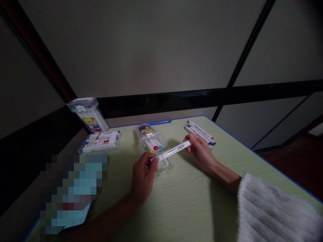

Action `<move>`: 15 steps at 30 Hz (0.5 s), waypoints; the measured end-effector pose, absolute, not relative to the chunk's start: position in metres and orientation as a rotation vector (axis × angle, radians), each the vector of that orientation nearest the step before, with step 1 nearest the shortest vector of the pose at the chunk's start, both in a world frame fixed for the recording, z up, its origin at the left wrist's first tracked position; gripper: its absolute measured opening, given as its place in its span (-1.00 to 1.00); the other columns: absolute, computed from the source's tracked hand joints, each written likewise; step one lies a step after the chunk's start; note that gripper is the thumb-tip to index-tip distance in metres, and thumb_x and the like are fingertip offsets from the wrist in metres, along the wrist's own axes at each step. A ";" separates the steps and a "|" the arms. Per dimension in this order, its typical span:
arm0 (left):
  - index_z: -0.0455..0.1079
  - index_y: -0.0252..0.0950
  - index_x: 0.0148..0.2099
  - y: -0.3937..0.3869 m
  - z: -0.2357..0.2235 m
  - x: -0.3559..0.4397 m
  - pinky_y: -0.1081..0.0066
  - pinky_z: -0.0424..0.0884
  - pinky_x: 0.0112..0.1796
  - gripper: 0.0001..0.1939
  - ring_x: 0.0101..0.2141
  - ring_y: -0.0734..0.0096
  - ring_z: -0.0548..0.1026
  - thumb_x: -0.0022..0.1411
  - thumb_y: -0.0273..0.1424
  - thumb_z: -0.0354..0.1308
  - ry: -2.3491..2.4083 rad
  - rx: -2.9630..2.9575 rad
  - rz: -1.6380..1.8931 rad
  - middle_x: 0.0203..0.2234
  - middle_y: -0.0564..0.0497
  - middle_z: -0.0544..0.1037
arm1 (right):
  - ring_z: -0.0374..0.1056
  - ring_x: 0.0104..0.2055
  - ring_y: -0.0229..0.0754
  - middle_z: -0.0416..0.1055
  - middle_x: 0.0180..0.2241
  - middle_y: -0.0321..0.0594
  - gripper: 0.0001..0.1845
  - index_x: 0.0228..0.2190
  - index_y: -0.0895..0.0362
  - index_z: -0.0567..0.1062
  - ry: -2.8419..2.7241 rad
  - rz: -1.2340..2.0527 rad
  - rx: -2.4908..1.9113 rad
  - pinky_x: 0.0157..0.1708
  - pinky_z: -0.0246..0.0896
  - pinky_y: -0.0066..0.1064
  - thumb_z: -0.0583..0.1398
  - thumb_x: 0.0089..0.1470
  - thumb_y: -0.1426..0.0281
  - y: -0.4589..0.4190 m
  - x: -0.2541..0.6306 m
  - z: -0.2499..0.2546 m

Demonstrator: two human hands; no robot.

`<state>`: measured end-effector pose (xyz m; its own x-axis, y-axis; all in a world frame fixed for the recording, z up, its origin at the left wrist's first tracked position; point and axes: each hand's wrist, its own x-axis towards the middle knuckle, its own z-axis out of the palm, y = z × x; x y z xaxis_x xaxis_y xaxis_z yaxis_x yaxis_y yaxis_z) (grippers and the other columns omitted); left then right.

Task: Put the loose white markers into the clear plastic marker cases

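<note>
I hold a white marker (pixel 174 150) level over the pale green table (pixel 186 201), one end in each hand. My left hand (pixel 143 176) pinches its near left end, and my right hand (pixel 200 151) pinches its far right end. Just behind the marker lies a clear open marker box (pixel 148 136) with several coloured caps showing at its mouth. A clear lid (pixel 165 166) sits on the table below the marker.
Several loose markers (pixel 200 132) lie behind my right hand. At the back left stands a clear marker case (pixel 87 114), with a flat pack of markers (pixel 101 141) in front of it. A blurred-out patch (pixel 72 191) covers the near left corner. The table's blue edge (pixel 277 169) runs along the right.
</note>
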<state>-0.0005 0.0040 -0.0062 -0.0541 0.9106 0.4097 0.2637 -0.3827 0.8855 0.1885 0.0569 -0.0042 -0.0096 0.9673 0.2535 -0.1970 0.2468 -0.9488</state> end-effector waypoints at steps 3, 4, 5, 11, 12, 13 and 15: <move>0.29 -0.31 -0.44 0.004 -0.006 -0.001 0.56 0.18 -0.58 -0.80 -0.64 0.55 0.28 0.15 -0.30 0.03 1.244 1.663 1.458 -0.72 0.14 0.31 | -0.04 -0.70 -0.38 0.13 -0.77 -0.43 -0.58 -0.58 0.14 0.36 -1.205 1.130 -0.864 -0.72 -0.19 -0.51 0.15 -0.07 0.02 0.056 0.187 -0.003; 0.29 -0.31 -0.43 0.004 -0.006 -0.001 0.56 0.18 -0.58 -0.80 -0.64 0.55 0.28 0.16 -0.30 0.03 1.244 1.666 1.454 -0.72 0.14 0.30 | -0.04 -0.71 -0.38 0.13 -0.78 -0.43 -0.58 -0.58 0.14 0.36 -1.204 1.132 -0.864 -0.72 -0.19 -0.51 0.15 -0.07 0.02 0.055 0.187 -0.003; 0.29 -0.31 -0.43 0.005 -0.007 -0.002 0.56 0.17 -0.58 -0.80 -0.64 0.55 0.27 0.17 -0.30 0.02 1.245 1.671 1.452 -0.72 0.14 0.30 | -0.04 -0.72 -0.38 0.13 -0.79 -0.43 -0.58 -0.59 0.14 0.35 -1.203 1.136 -0.861 -0.73 -0.19 -0.52 0.16 -0.07 0.02 0.055 0.187 -0.003; 0.25 -0.30 -0.52 0.004 -0.004 -0.001 0.55 0.16 -0.57 -0.72 -0.66 0.57 0.24 0.18 -0.27 -0.01 1.277 1.714 1.446 -0.75 0.15 0.27 | -0.05 -0.75 -0.40 0.15 -0.81 -0.42 -0.56 -0.66 0.13 0.29 -1.229 1.129 -0.858 -0.75 -0.20 -0.53 0.15 -0.04 0.04 0.055 0.189 -0.007; 0.24 -0.30 -0.54 0.004 -0.003 -0.001 0.55 0.15 -0.57 -0.70 -0.66 0.57 0.23 0.18 -0.26 -0.02 1.282 1.724 1.442 -0.75 0.15 0.26 | -0.04 -0.75 -0.40 0.15 -0.81 -0.42 -0.54 -0.68 0.13 0.27 -1.239 1.117 -0.857 -0.75 -0.20 -0.53 0.15 -0.04 0.04 0.055 0.190 -0.008; 0.22 -0.29 -0.56 0.004 -0.002 -0.001 0.55 0.14 -0.58 -0.68 -0.67 0.57 0.22 0.17 -0.25 -0.02 1.285 1.731 1.437 -0.76 0.16 0.25 | -0.04 -0.75 -0.40 0.15 -0.81 -0.42 -0.54 -0.70 0.13 0.26 -1.249 1.110 -0.857 -0.75 -0.19 -0.53 0.16 -0.04 0.04 0.055 0.190 -0.008; 0.21 -0.29 -0.57 0.004 -0.001 -0.001 0.55 0.13 -0.58 -0.67 -0.67 0.58 0.21 0.17 -0.24 -0.02 1.296 1.734 1.428 -0.77 0.16 0.23 | -0.03 -0.76 -0.41 0.16 -0.81 -0.42 -0.55 -0.70 0.13 0.27 -1.261 1.112 -0.857 -0.76 -0.19 -0.53 0.18 -0.06 0.05 0.054 0.190 -0.008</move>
